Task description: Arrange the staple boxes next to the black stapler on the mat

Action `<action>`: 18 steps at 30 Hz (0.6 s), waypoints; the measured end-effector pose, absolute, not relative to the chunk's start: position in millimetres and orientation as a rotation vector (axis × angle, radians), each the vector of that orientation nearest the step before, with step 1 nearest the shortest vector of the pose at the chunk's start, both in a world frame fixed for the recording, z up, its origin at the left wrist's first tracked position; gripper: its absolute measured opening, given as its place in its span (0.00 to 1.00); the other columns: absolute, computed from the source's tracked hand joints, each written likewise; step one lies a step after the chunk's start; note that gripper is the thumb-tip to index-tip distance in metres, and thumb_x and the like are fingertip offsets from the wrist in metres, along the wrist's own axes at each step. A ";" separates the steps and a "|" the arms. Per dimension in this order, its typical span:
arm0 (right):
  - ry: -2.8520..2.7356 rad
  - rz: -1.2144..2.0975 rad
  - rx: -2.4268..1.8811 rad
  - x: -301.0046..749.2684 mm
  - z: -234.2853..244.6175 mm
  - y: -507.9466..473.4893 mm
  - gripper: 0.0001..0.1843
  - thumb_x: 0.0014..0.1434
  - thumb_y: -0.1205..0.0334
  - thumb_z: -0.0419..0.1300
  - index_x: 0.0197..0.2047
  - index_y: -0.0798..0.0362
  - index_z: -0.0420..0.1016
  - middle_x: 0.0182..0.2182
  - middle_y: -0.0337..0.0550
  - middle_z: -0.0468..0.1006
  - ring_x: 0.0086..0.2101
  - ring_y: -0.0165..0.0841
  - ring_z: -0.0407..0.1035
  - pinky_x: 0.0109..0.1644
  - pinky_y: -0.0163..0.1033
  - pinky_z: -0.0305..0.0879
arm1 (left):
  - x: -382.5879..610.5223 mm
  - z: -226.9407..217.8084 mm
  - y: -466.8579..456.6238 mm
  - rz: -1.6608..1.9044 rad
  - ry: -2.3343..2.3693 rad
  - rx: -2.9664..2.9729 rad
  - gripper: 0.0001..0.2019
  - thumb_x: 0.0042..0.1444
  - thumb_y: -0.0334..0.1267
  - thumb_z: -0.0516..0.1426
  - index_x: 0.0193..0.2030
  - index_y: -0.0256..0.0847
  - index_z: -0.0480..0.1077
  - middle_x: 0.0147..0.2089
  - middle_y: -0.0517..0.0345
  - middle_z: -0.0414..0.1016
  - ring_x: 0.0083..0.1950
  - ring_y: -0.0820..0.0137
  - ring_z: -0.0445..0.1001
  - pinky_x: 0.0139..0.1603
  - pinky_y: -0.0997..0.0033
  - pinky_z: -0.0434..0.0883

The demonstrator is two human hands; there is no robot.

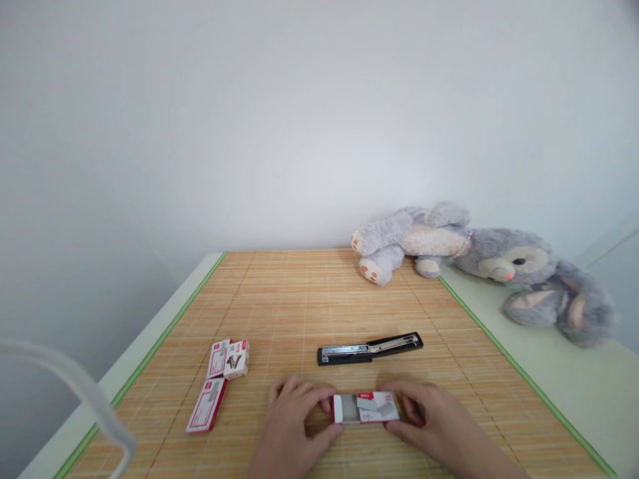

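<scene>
small box (366,407), white and red with a pale grey, see-through-looking stretch toward the left-hand fingers, lies crosswise between the two hands. handling, as i judge it: light, thin-walled card or plastic, fairly stiff along its length but easy to dent if squeezed across the middle. surface looks smooth, perhaps a little slippery. best hold is at the two short ends, thumb on the near edge and forefinger on the far one, with light pressure.

left hand (294,422): thumb and forefinger pinch about the left end, thumb at the near corner, forefinger at the far one; other fingers curl beyond. right hand (434,422): thumb and forefinger close about the right end in the same way, the box's printed face showing between the two grips. (whether it rests on the bamboo mat (299,299) or is lifted slightly, i cannot tell.)

just beyond the fingertips: a black stapler (369,348), unfolded, its metal channel facing up, touched by neither hand. out to the left of the left-hand fingers, well apart: a cluster of three little cartons (217,359). far beyond the right-hand fingers: a grey plush toy (434,241) on its side.
</scene>
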State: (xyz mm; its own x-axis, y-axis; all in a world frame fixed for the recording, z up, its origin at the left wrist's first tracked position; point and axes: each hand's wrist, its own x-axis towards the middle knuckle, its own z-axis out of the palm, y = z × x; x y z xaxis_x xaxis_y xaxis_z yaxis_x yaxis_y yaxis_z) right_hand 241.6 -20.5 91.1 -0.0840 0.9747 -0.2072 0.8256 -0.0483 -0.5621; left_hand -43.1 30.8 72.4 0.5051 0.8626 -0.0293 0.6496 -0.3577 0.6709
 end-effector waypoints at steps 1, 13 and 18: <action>-1.992 0.846 -1.917 239.0 93.6 -19.4 0.16 0.57 0.58 0.68 0.50 0.44 0.82 0.25 0.31 0.73 0.27 0.31 0.68 0.32 0.35 0.53 | -40.6 71.4 30.5 0.443 1.218 2.116 0.21 0.55 0.39 0.69 0.56 0.61 0.77 0.48 0.66 0.82 0.55 0.60 0.75 0.66 0.48 0.58; -1.966 0.827 -1.814 208.2 94.0 -14.6 0.24 0.55 0.56 0.72 0.57 0.38 0.82 0.26 0.32 0.79 0.28 0.33 0.71 0.33 0.35 0.55 | -28.4 70.8 26.7 0.502 1.138 2.101 0.20 0.56 0.48 0.71 0.55 0.57 0.78 0.47 0.62 0.82 0.53 0.58 0.76 0.64 0.48 0.64; -1.984 0.843 -1.716 191.4 100.5 -9.7 0.06 0.62 0.58 0.68 0.42 0.39 0.87 0.29 0.34 0.81 0.30 0.32 0.72 0.35 0.35 0.57 | -33.7 58.0 42.9 0.805 1.427 2.021 0.09 0.65 0.45 0.61 0.48 0.46 0.77 0.47 0.55 0.78 0.51 0.60 0.75 0.56 0.54 0.70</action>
